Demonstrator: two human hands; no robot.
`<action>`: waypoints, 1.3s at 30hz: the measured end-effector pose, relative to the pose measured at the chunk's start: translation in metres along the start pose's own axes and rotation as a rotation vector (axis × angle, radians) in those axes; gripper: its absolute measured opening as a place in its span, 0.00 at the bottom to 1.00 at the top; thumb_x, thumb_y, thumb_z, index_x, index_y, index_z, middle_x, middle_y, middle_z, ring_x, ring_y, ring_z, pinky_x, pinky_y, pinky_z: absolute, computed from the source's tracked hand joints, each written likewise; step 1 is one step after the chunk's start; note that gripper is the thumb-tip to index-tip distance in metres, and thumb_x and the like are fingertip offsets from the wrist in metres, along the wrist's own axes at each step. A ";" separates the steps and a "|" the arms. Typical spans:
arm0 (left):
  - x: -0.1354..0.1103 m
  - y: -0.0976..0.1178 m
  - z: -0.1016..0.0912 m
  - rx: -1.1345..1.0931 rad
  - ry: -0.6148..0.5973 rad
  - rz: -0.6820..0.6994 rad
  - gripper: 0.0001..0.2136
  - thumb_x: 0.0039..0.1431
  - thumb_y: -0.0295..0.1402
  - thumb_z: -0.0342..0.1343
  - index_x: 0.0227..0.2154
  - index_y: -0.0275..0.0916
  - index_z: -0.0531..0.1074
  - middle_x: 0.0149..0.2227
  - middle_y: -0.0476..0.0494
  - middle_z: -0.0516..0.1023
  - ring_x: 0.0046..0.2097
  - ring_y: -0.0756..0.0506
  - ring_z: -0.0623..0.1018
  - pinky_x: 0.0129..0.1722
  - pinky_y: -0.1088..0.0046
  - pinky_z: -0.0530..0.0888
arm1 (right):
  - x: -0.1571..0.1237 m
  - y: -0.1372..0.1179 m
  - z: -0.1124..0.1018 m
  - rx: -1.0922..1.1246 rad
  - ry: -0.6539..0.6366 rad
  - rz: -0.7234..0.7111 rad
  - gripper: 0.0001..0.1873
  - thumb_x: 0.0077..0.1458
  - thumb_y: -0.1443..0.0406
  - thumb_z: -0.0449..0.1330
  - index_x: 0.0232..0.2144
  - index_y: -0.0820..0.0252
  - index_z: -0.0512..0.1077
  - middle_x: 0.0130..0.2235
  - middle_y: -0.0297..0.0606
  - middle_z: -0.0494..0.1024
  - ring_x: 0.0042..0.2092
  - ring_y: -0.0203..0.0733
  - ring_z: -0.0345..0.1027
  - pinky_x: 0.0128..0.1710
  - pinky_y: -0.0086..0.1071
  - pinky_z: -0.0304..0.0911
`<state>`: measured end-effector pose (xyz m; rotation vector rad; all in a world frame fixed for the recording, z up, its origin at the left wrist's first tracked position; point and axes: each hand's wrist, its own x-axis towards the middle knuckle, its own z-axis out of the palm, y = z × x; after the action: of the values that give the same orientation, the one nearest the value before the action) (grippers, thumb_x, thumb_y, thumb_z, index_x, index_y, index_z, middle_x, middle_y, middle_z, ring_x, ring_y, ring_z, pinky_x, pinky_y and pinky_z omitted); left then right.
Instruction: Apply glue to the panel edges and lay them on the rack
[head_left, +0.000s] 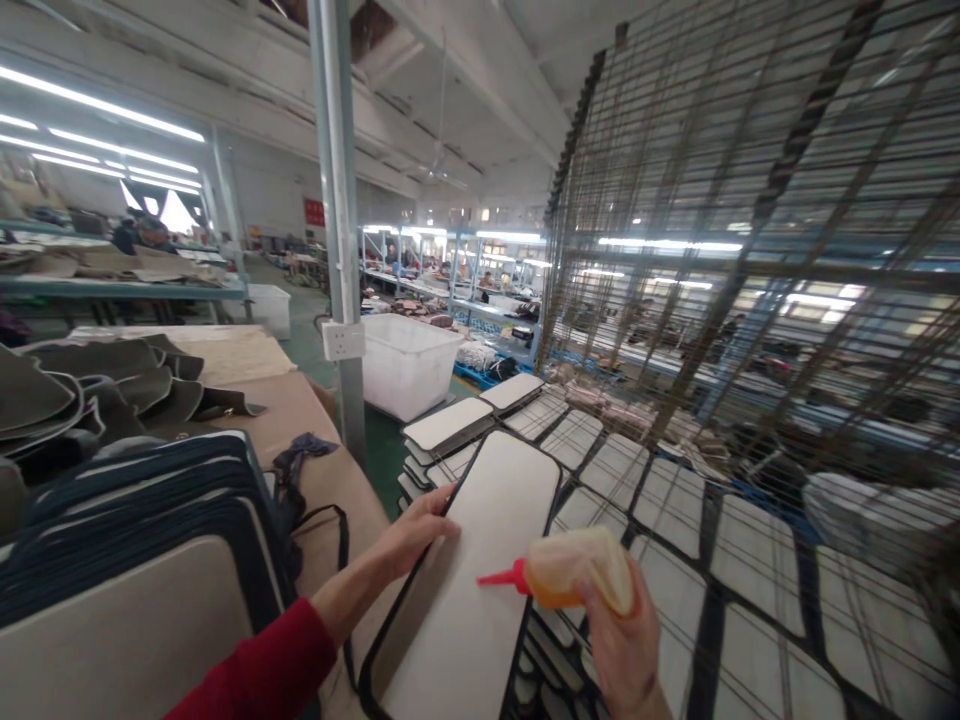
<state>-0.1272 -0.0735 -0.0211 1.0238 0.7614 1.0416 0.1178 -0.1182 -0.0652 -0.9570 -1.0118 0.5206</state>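
My left hand (424,535) grips the left edge of a long cream panel (480,540) with rounded corners and a dark border, its thumb lying on the top face. The panel is tilted in front of me. In my right hand (626,635) is a squeeze bottle (574,570) of amber liquid with a red nozzle (504,577). The bottle lies sideways, its tip pointing left over the middle of the panel. Whether the tip touches the surface, I cannot tell. My right fingers are wrapped round the bottle's rear end.
To the right, a wire rack (675,470) holds rows of similar panels, with its raised mesh shelves above. Dark-edged panels (142,590) are stacked on the left table (307,430). A metal post (341,200) with a socket box and a white bin (409,365) stand ahead.
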 end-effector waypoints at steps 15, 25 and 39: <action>0.024 -0.014 0.084 0.060 -0.040 -0.009 0.34 0.34 0.20 0.56 0.52 0.38 0.72 0.41 0.43 0.81 0.42 0.39 0.79 0.35 0.71 0.73 | 0.023 -0.006 -0.055 0.030 -0.054 0.071 0.32 0.36 0.55 0.72 0.44 0.62 0.73 0.41 0.43 0.77 0.39 0.48 0.72 0.36 0.36 0.71; 0.040 -0.036 0.136 0.043 -0.078 -0.031 0.35 0.36 0.20 0.56 0.54 0.38 0.70 0.38 0.42 0.82 0.32 0.41 0.80 0.33 0.68 0.75 | 0.095 -0.007 -0.125 0.067 0.158 0.018 0.28 0.40 0.53 0.70 0.41 0.61 0.71 0.38 0.38 0.76 0.37 0.43 0.71 0.39 0.37 0.70; 0.051 -0.054 0.156 0.038 -0.088 -0.094 0.36 0.36 0.21 0.59 0.56 0.42 0.69 0.38 0.42 0.82 0.34 0.41 0.80 0.33 0.69 0.74 | 0.092 -0.001 -0.169 0.110 0.218 0.046 0.28 0.34 0.55 0.72 0.38 0.61 0.73 0.35 0.38 0.76 0.37 0.47 0.70 0.38 0.40 0.69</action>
<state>0.0456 -0.0817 -0.0180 1.0494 0.7528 0.8987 0.3098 -0.1210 -0.0538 -0.9185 -0.7597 0.4933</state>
